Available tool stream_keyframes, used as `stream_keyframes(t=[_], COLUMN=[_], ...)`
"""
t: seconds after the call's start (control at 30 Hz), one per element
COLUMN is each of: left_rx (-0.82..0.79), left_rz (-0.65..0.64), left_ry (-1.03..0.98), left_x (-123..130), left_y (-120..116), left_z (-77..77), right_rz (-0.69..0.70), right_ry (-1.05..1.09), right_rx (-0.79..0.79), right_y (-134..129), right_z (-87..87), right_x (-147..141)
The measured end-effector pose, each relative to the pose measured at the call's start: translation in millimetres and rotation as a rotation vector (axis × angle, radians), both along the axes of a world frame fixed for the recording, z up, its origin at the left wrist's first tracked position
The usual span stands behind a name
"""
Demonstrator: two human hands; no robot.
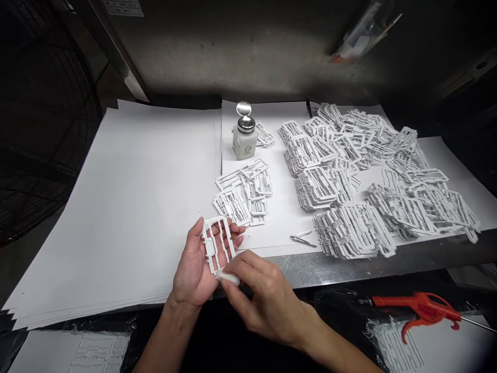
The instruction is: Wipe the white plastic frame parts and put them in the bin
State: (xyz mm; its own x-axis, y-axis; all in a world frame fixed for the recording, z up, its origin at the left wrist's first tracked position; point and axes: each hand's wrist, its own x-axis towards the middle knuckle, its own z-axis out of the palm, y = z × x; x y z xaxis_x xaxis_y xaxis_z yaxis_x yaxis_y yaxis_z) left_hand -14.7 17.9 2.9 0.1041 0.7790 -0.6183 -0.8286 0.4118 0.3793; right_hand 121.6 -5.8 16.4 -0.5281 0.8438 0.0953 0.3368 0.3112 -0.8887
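Observation:
A white plastic frame part (210, 247) with slotted bars lies in my left hand (194, 269), its edges held between the thumb and the fingers behind it. My right hand (264, 295) pinches a small white wad (229, 276), perhaps cotton or cloth, against the frame's lower edge. Just beyond my hands sits a loose group of similar white frames (233, 205). Behind that group stands a squat pump bottle (245, 142) with its metal lid flipped up. A pair of tweezers (303, 240) rests on the paper right of my hands.
Tall stacks of white frames (349, 230) and looser piles (373, 134) cover the right side. White paper sheets (147, 197) line the metal table. A red air blow gun (423, 308) is at lower right, near bagged parts (399, 342). A dark fan cage (46, 103) stands at left.

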Motion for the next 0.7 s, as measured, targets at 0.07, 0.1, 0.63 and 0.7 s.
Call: stream_keyframes(t=[0.07, 0.1, 0.63, 0.7], left_rx=[0.012, 0.019, 0.023, 0.078], left_rz=[-0.001, -0.012, 0.043, -0.01], left_ry=[0.001, -0.003, 0.111, 0.314], left_x=[-0.9, -1.0, -21.4, -28.3], left_y=[0.2, 0.3, 3.7, 5.2], left_z=[0.3, 0.3, -1.9, -3.4], right_rz=[-0.039, -0.065, -0.259, -0.348], right_ry=[-0.001, 0.017, 0.056, 0.052], right_rx=[-0.016, -0.009, -0.041, -0.064], right_y=[2.5, 4.4, 8.8, 13.2], right_z=[1.8, 3.1, -6.7, -9.6], right_x=[-1.4, -2.6, 8.1, 15.5])
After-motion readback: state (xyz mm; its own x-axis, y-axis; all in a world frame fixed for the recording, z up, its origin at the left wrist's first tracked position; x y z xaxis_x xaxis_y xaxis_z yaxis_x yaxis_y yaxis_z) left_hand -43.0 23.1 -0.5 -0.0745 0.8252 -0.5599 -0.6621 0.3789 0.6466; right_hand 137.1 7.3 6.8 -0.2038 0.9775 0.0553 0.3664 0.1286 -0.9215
